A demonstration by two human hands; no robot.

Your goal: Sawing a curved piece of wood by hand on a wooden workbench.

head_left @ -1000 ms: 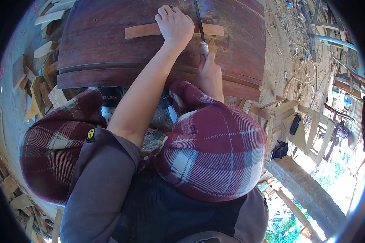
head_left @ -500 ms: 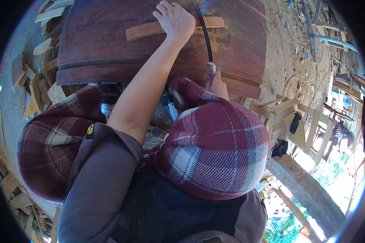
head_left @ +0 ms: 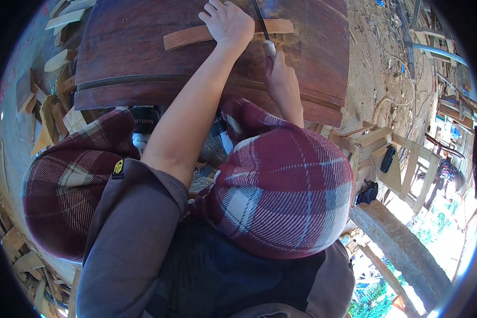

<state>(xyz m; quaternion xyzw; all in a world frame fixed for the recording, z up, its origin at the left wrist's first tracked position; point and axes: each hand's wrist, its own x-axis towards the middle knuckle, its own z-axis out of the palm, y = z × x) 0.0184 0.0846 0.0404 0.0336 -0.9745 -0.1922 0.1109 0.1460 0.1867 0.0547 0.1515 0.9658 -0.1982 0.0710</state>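
Note:
A narrow wooden strip [head_left: 191,38] lies crosswise on the dark reddish wooden bench top [head_left: 143,58]. My left hand [head_left: 229,24] rests over the strip's middle, fingers apart and stretched past its far edge. To its right, my right hand [head_left: 283,77] is closed around the pale handle [head_left: 270,49] of a long, thin, dark-bladed tool [head_left: 258,15]. The blade crosses the strip between my left hand and the strip's right end, running out at the top of the view. Whether it is a saw or a file I cannot tell.
Yellowish dust [head_left: 302,46] marks the bench near the strip's right end. Wood offcuts [head_left: 50,119] are piled at the left. A wooden frame [head_left: 373,139] stands right of my knee, with a concrete block [head_left: 400,249] below it. My plaid-covered legs straddle the near bench edge.
My right hand has pushed the tool away from me, so its handle is now close to the strip. My left hand stays on the strip.

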